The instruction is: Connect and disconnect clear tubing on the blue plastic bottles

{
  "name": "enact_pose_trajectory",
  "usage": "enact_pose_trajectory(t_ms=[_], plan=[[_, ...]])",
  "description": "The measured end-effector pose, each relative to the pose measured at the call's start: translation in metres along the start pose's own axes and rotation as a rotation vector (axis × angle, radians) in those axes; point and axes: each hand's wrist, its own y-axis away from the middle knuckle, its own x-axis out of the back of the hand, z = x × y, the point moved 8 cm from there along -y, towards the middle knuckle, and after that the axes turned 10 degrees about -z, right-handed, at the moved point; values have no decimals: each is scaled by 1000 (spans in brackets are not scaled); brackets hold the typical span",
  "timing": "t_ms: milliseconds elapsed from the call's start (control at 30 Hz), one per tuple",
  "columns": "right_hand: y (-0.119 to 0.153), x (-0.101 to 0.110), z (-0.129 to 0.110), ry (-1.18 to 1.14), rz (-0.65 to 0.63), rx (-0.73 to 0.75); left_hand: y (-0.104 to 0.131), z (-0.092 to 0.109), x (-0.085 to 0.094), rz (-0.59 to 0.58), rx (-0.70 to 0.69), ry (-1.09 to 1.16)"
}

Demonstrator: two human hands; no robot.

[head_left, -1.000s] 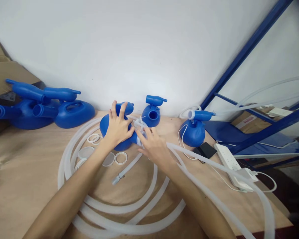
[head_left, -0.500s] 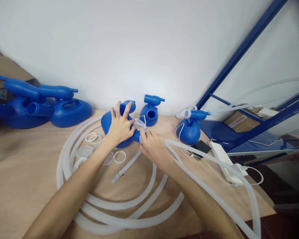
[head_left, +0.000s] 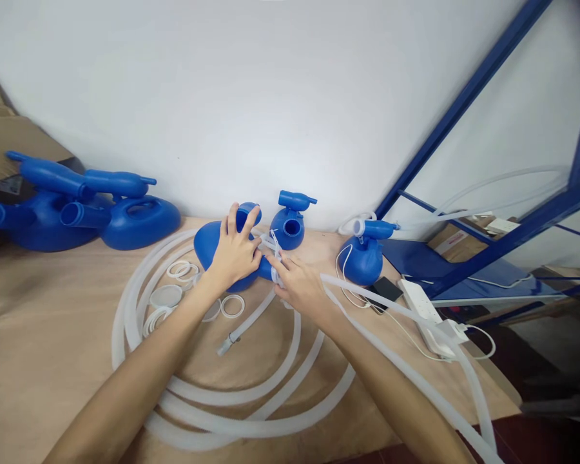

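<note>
A blue plastic urinal bottle (head_left: 205,241) lies on the table, its neck pointing right. My left hand (head_left: 236,254) holds it from above, fingers spread around its body and thumb near the neck. At the bottle's mouth, the fingers of my right hand (head_left: 297,283) are closed around a whitish cap (head_left: 275,274) with a thin strap standing up from it. My right hand partly covers the cap. A short clear tube (head_left: 254,320) with a connector at its end runs from beneath that hand. White rings (head_left: 232,306) and a round disc (head_left: 165,296) lie near my left forearm.
Translucent hose (head_left: 232,396) coils around the work area. More blue bottles stand at left (head_left: 140,222), behind (head_left: 290,235) and at right (head_left: 362,261). A phone (head_left: 385,293), a power strip (head_left: 418,303) with cables and a blue metal rack (head_left: 464,100) are on the right.
My right hand's fingers have shifted around the cap at the bottle's mouth, and the hand is turned slightly. My left hand keeps its hold. The view has shifted a little.
</note>
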Motion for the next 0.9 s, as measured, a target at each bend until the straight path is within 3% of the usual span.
enact_pose_trajectory(t_ms=[167, 333, 467, 567, 700, 833, 900], plan=[[5, 7, 8, -12, -48, 112, -2, 6, -3, -45, -6, -7], [4, 24, 28, -143, 3, 202, -2, 4, -2, -26, -28, 10], [1, 52, 56, -241, 106, 133, 0, -11, 0, 8, 5, 17], [-9, 82, 71, -175, 134, 127, 1, -23, 1, 22, 37, 45], [-27, 143, 90, -60, 195, 156, 2, -27, 0, 19, 50, 44], [-26, 233, 109, 4, 391, 100, 1, -28, 2, 3, 76, 25], [-17, 281, 124, -76, 515, 55, 0, -30, 5, -1, 88, 10]])
